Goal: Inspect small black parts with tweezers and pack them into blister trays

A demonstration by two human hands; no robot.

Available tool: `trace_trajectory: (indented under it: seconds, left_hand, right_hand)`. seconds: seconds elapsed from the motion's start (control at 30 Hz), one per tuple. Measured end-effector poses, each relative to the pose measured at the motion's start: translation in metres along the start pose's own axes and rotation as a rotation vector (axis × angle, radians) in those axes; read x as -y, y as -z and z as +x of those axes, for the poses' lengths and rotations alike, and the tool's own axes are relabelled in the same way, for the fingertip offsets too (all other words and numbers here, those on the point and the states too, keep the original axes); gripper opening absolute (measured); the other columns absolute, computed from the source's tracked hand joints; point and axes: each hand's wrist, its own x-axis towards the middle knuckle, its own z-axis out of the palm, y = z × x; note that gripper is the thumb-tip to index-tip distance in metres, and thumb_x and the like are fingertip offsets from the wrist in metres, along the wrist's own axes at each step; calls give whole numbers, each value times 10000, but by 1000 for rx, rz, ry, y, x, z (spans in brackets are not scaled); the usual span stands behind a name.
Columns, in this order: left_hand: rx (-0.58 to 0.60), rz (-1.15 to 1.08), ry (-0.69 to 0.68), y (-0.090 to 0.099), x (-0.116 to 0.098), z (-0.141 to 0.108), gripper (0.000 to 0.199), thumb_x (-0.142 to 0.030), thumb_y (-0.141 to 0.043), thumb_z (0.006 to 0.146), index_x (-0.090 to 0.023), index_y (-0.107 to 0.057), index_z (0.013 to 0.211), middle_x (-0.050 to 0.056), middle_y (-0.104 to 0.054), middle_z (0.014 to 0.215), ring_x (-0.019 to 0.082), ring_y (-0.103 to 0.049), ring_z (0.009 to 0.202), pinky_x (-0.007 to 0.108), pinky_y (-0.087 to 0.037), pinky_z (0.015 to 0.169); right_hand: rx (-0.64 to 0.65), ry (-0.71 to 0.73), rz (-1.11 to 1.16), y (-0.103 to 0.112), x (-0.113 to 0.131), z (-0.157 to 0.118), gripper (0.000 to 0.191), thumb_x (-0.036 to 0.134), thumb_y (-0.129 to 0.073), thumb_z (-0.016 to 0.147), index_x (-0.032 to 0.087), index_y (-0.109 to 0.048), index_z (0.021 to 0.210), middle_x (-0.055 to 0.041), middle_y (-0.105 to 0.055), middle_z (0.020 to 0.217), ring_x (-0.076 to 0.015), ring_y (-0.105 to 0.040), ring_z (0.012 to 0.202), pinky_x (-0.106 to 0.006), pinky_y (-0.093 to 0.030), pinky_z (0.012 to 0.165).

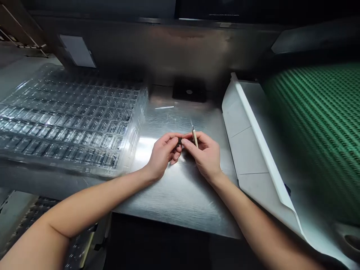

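Above the middle of the metal table (168,198), my hands meet around a small black part (179,141). My left hand (164,152) is closed on the part's left side, thumb on top. My right hand (204,152) pinches its right side with thumb and forefinger. A thin pale-handled tool (195,138) with a narrow metal tip also rests in my right hand, tip pointing away from me. The part's details are too small to tell, and fingers cover much of it.
Clear plastic trays (70,123) with many pockets lie at the left. A white strip (164,107) and a black flat object (189,92) lie farther back. A white guard (250,138) stands at the right, beside a green conveyor belt (323,131).
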Motion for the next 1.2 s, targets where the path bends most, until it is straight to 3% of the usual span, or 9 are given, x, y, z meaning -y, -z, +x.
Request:
trace_trajectory:
  seconds: [0.2, 0.33, 0.47, 0.73, 0.87, 0.97, 1.1, 1.2]
  left_hand:
    - [29, 26, -25, 0, 2, -3, 448, -529, -887, 888, -221, -742, 1178, -3, -660, 795, 115, -563, 539, 230, -412, 440]
    - [23, -26, 7, 1, -2, -2, 415, -556, -837, 928, -188, -777, 1110, 37, -675, 879, 124, -607, 605, 238, -469, 471]
    - [16, -51, 20, 1, -5, -1, 436, -592, -805, 950, -165, -789, 1037, 53, -669, 863, 122, -599, 616, 237, -485, 490]
    - [55, -43, -2, 0, -5, -3, 382, -393, -935, 819, -192, -802, 1116, 35, -725, 883, 88, -531, 555, 204, -358, 448]
    - [67, -35, -12, 1, -4, -2, 431, -383, -956, 835, -168, -817, 1182, 9, -687, 850, 17, -351, 492, 187, -201, 447]
    - [72, -12, -22, 1, -5, -2, 435, -420, -956, 862, -153, -809, 1172, -6, -660, 840, -1, -309, 476, 192, -164, 451]
    - [60, 32, -75, -2, -10, -2, 440, -508, -912, 905, -132, -776, 1089, 4, -656, 881, 0, -316, 479, 204, -161, 446]
    - [51, 63, -137, -3, -13, -2, 450, -560, -823, 975, -135, -739, 1096, 19, -672, 908, 11, -326, 478, 211, -169, 443]
  right_hand:
    - [-2, -93, 118, 2, 1, 3, 299, 493, -896, 889, 243, -746, 959, -8, -699, 827, -185, -660, 724, -345, -579, 704]
    - [-79, -70, 118, 2, 1, 3, 250, 426, -911, 850, 240, -762, 927, -19, -728, 900, -183, -662, 799, -331, -551, 728]
    - [-48, -67, 132, 3, 1, 4, 238, 434, -899, 856, 244, -784, 941, -30, -735, 912, -209, -679, 856, -346, -554, 740]
    - [-39, -86, 194, 4, -1, 5, 312, 456, -923, 837, 238, -769, 998, -46, -740, 990, -218, -694, 922, -327, -550, 717]
    - [-28, -85, 229, 3, 0, 5, 373, 445, -931, 846, 226, -758, 1094, -34, -721, 953, -184, -661, 828, -297, -505, 654]
    - [0, -50, 244, 3, 0, 5, 398, 441, -932, 873, 221, -757, 1154, -12, -704, 903, -139, -589, 710, -274, -446, 601]
    - [24, 42, 215, 5, 1, 6, 413, 587, -739, 1058, 219, -760, 1244, 5, -674, 818, -99, -424, 551, -277, -324, 510]
    - [13, 108, 108, 6, 3, 4, 449, 602, -594, 1145, 213, -776, 1279, 33, -594, 688, -113, -422, 540, -284, -310, 508]
